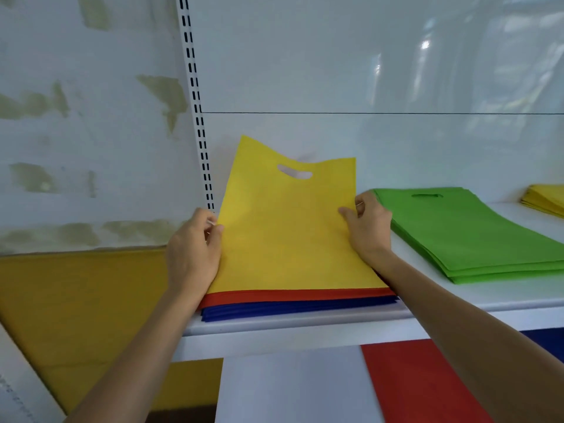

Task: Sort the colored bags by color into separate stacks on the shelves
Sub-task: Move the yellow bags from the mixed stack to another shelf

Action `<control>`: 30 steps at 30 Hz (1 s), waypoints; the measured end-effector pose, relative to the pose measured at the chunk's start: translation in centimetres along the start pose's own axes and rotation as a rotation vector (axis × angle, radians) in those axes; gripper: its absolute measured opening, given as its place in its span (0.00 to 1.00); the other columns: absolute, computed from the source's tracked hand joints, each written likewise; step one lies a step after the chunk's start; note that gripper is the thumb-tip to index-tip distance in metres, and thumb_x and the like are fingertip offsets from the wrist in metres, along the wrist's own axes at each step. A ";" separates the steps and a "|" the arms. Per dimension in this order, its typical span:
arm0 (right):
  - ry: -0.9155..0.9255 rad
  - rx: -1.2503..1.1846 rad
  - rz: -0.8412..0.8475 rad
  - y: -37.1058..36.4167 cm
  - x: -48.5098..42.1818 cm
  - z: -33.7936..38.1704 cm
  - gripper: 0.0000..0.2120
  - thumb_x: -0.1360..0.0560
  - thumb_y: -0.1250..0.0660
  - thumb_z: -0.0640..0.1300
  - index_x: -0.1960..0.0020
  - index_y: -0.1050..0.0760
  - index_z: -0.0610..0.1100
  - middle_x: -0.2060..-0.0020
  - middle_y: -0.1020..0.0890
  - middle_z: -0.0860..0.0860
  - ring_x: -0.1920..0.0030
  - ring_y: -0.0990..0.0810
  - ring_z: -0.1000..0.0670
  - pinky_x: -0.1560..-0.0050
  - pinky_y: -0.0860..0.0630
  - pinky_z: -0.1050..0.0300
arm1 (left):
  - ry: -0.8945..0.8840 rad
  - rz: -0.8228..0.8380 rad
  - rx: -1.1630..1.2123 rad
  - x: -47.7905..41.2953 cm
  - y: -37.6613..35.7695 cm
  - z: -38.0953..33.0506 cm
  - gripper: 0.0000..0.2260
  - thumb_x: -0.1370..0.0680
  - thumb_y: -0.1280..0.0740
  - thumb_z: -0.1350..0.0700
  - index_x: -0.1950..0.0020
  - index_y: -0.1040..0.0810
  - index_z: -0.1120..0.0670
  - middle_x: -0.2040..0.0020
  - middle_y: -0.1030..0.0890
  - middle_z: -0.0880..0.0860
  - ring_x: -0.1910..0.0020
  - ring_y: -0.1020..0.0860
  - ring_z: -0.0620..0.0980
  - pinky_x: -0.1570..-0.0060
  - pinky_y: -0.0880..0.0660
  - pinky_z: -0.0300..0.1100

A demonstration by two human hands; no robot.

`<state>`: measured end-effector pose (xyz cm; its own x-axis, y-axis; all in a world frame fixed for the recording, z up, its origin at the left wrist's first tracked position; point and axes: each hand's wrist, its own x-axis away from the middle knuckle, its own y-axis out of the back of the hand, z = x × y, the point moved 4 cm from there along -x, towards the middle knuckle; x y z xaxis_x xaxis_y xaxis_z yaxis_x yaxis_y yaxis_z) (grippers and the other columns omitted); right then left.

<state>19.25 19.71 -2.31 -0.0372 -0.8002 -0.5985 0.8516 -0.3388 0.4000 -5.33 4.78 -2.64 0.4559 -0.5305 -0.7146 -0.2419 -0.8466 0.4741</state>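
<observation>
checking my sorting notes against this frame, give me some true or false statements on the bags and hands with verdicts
1. The left hand and the right hand each pinch a side edge of the yellow bag. True.
2. Green bags lie directly under the yellow bag. False: red bags lie under it, with blue bags below those.
3. The green stack lies to the right on the same shelf. True.
4. The green stack has red bags mixed in. False: only green shows in it.
5. A yellow stack lies at the far right edge. True.
</observation>
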 end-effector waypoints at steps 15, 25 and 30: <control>0.030 0.215 -0.154 24.6 0.7 -9.6 0.12 0.25 0.37 0.34 0.43 0.23 0.39 0.46 0.21 0.44 0.55 0.26 0.50 0.50 0.32 0.71 | -0.302 0.249 0.260 5.3 -6.2 -21.6 0.12 0.25 0.35 0.63 0.42 0.21 0.58 0.50 0.21 0.55 0.53 0.24 0.54 0.55 0.36 0.35; -0.216 0.504 -0.417 53.7 6.4 -21.9 0.11 0.25 0.36 0.36 0.45 0.21 0.40 0.55 0.22 0.48 0.60 0.30 0.50 0.57 0.41 0.67 | -0.386 0.583 0.584 19.7 -19.5 -45.7 0.14 0.25 0.35 0.60 0.40 0.22 0.59 0.42 0.22 0.57 0.42 0.25 0.53 0.47 0.36 0.34; -0.352 0.548 -0.442 61.7 8.4 -28.0 0.16 0.25 0.40 0.34 0.39 0.23 0.40 0.49 0.22 0.46 0.54 0.29 0.51 0.54 0.39 0.66 | -0.391 0.738 0.645 25.3 -25.3 -53.3 0.15 0.24 0.35 0.60 0.37 0.24 0.56 0.41 0.24 0.54 0.43 0.25 0.51 0.47 0.34 0.36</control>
<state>86.08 5.94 -2.13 -0.5542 -0.6128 -0.5634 0.3434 -0.7848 0.5159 58.04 15.11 -5.33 -0.2696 -0.8032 -0.5312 -0.8090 -0.1102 0.5773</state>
